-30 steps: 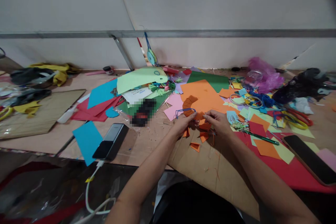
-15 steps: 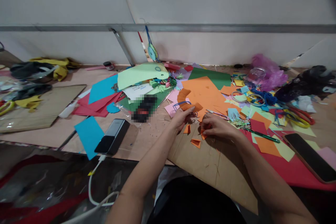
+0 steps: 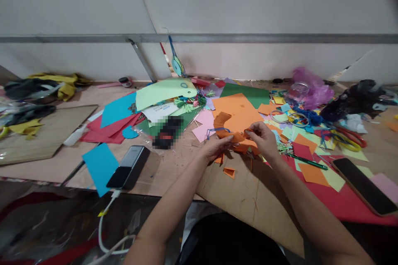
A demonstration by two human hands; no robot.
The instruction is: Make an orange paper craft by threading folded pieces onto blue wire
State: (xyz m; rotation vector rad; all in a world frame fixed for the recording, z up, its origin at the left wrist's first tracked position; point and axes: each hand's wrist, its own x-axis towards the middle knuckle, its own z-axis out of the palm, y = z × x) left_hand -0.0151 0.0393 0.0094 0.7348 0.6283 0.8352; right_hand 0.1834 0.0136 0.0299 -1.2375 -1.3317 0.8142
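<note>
Pinching a curved orange paper strip (image 3: 220, 122) just right of the frame's centre, the left hand (image 3: 218, 147) grips its lower end, while the right hand (image 3: 264, 138) grasps orange paper (image 3: 246, 135) between its fingertips; whether both belong to one piece I cannot tell. Blue string (image 3: 210, 133) lies beside the left hand, an orange sheet (image 3: 241, 109) spreads just above, and brown cardboard (image 3: 248, 201) fills the lower centre, bearing a small folded orange scrap (image 3: 230, 172).

Both hands (image 3: 217, 147) (image 3: 264, 137) pinch orange paper (image 3: 238, 137) above brown cardboard (image 3: 245, 207), near a larger orange sheet (image 3: 241, 105).
</note>
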